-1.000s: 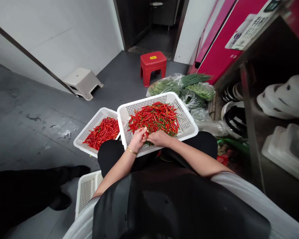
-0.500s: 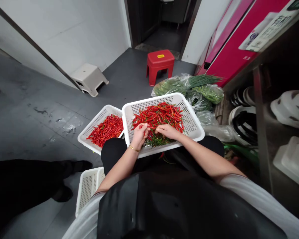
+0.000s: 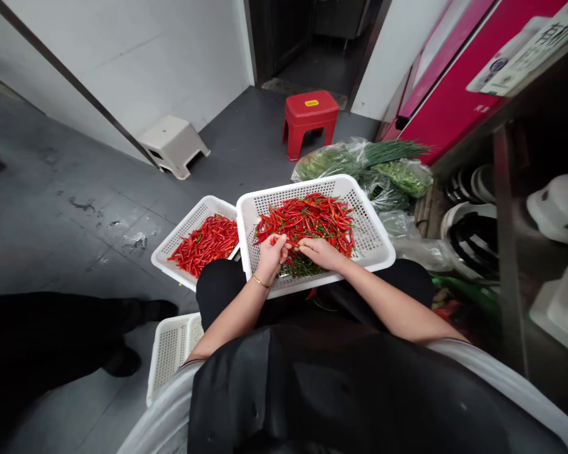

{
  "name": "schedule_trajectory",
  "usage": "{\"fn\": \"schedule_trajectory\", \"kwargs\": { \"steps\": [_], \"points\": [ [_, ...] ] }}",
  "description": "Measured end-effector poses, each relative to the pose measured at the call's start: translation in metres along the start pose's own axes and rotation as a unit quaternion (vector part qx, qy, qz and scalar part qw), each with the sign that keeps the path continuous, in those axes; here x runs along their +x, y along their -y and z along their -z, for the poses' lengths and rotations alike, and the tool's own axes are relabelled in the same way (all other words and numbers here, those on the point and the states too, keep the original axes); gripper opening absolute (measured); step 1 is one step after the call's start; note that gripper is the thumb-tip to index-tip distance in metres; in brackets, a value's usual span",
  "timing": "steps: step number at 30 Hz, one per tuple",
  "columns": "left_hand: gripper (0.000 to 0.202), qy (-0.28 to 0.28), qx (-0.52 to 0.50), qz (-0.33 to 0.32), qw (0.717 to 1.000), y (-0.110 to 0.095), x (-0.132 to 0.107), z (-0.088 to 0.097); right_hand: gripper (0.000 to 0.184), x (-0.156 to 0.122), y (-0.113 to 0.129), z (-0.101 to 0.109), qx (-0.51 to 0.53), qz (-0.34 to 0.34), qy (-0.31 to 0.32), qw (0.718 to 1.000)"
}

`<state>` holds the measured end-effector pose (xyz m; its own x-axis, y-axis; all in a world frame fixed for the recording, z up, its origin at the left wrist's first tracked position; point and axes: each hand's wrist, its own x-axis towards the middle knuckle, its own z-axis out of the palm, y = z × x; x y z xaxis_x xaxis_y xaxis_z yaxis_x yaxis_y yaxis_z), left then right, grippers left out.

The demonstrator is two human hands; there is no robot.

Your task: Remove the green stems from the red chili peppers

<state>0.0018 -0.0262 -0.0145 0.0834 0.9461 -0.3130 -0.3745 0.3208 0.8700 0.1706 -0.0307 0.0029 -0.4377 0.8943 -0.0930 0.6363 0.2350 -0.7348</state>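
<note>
A white perforated basket (image 3: 376, 243) rests on my lap, with a heap of red chili peppers (image 3: 312, 217) and a small pile of green stems (image 3: 299, 268) near its front edge. My left hand (image 3: 271, 257), with a gold bracelet on the wrist, is closed around a red chili. My right hand (image 3: 318, 250) pinches the other end of the same chili; the two hands touch over the stems. A second white basket (image 3: 182, 236) of red chilies (image 3: 208, 243) sits on the floor to the left.
A third white basket (image 3: 168, 356) lies by my left knee. Another person's dark leg and shoe (image 3: 123, 315) reach in from the left. Bagged green vegetables (image 3: 360, 161), a red stool (image 3: 310, 120) and a beige stool (image 3: 173, 144) stand beyond. Metal shelving (image 3: 506, 252) rises on the right.
Both hands have stayed together over the stems, their fingers working at a chili. The view has shifted slightly to the left and down.
</note>
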Motion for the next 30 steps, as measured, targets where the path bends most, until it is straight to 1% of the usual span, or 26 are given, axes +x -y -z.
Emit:
{"fn": "schedule_trajectory", "kwargs": {
  "steps": [2, 4, 5, 7, 9, 10, 11, 12, 13, 14, 15, 16, 17, 18, 19, 20, 21, 23, 25, 26, 27, 28, 29, 30],
  "points": [
    [0.041, -0.009, 0.003, -0.009, 1.0, 0.001, -0.002, -0.001, 0.022, 0.001, 0.0, 0.0, -0.079, -0.016, -0.003, 0.997],
    [0.043, -0.004, -0.006, -0.003, 1.0, 0.003, -0.004, -0.002, 0.023, -0.001, 0.001, -0.002, -0.138, -0.025, 0.004, 0.99],
    [0.044, 0.009, -0.015, 0.009, 1.0, 0.004, -0.004, -0.002, 0.024, -0.004, 0.002, -0.003, -0.15, -0.02, 0.012, 0.988],
    [0.045, 0.048, -0.035, 0.045, 0.997, 0.006, -0.004, -0.001, 0.025, -0.011, 0.006, -0.004, -0.14, 0.011, 0.032, 0.99],
    [0.044, 0.074, -0.058, 0.079, 0.992, 0.006, -0.002, 0.002, 0.023, -0.018, 0.01, -0.004, -0.086, 0.056, 0.048, 0.994],
    [0.042, 0.076, -0.074, 0.09, 0.99, 0.005, 0.0, 0.004, 0.021, -0.021, 0.011, -0.003, -0.044, 0.07, 0.053, 0.995],
    [0.04, 0.07, -0.093, 0.101, 0.988, 0.003, 0.003, 0.006, 0.019, -0.022, 0.01, -0.001, 0.01, 0.068, 0.053, 0.996],
    [0.038, 0.061, -0.113, 0.114, 0.985, 0.002, 0.005, 0.008, 0.018, -0.021, 0.008, 0.002, 0.075, 0.047, 0.043, 0.995],
    [0.037, 0.055, -0.13, 0.13, 0.981, 0.0, 0.008, 0.009, 0.016, -0.019, 0.005, 0.004, 0.154, 0.01, 0.025, 0.988],
    [0.035, 0.057, -0.138, 0.151, 0.977, -0.001, 0.009, 0.01, 0.015, -0.016, 0.001, 0.007, 0.242, -0.035, -0.001, 0.97],
    [0.032, 0.067, -0.136, 0.172, 0.973, -0.002, 0.01, 0.011, 0.014, -0.012, -0.003, 0.009, 0.331, -0.08, -0.033, 0.94],
    [0.026, 0.083, -0.123, 0.191, 0.97, -0.002, 0.01, 0.01, 0.014, -0.007, -0.007, 0.01, 0.414, -0.114, -0.068, 0.9],
    [0.022, 0.103, -0.101, 0.204, 0.968, -0.001, 0.009, 0.009, 0.015, -0.002, -0.009, 0.009, 0.484, -0.135, -0.103, 0.858],
    [0.02, 0.122, -0.075, 0.21, 0.967, 0.001, 0.007, 0.007, 0.016, 0.002, -0.01, 0.006, 0.537, -0.143, -0.133, 0.821],
    [0.021, 0.137, -0.049, 0.209, 0.967, 0.004, 0.004, 0.005, 0.018, 0.007, -0.009, 0.001, 0.572, -0.144, -0.158, 0.792],
    [0.024, 0.148, -0.026, 0.204, 0.967, 0.006, 0.002, 0.003, 0.02, 0.01, -0.007, -0.007, 0.592, -0.142, -0.181, 0.773],
    [0.027, 0.156, -0.006, 0.198, 0.968, 0.009, 0.0, 0.001, 0.021, 0.013, -0.004, -0.015, 0.599, -0.141, -0.2, 0.762],
    [0.033, 0.162, 0.022, 0.191, 0.968, 0.013, -0.003, -0.002, 0.024, 0.015, 0.003, -0.033, 0.594, -0.144, -0.218, 0.761],
    [0.034, 0.151, 0.045, 0.189, 0.969, 0.015, -0.004, -0.004, 0.025, 0.014, 0.006, -0.045, 0.576, -0.154, -0.205, 0.776],
    [0.033, 0.14, 0.059, 0.188, 0.97, 0.015, -0.004, -0.004, 0.026, 0.013, 0.006, -0.046, 0.564, -0.161, -0.19, 0.787],
    [0.032, 0.128, 0.081, 0.188, 0.97, 0.014, -0.004, -0.003, 0.027, 0.011, 0.003, -0.043, 0.544, -0.169, -0.172, 0.803],
    [0.03, 0.115, 0.115, 0.184, 0.969, 0.012, -0.003, -0.002, 0.031, 0.009, -0.003, -0.036, 0.512, -0.179, -0.15, 0.827],
    [0.028, 0.099, 0.163, 0.173, 0.966, 0.01, -0.002, 0.0, 0.034, 0.007, -0.011, -0.025, 0.459, -0.19, -0.128, 0.858],
    [0.031, 0.077, 0.222, 0.148, 0.961, 0.007, -0.001, 0.003, 0.038, 0.004, -0.02, -0.011, 0.383, -0.202, -0.107, 0.895]
  ]
}}
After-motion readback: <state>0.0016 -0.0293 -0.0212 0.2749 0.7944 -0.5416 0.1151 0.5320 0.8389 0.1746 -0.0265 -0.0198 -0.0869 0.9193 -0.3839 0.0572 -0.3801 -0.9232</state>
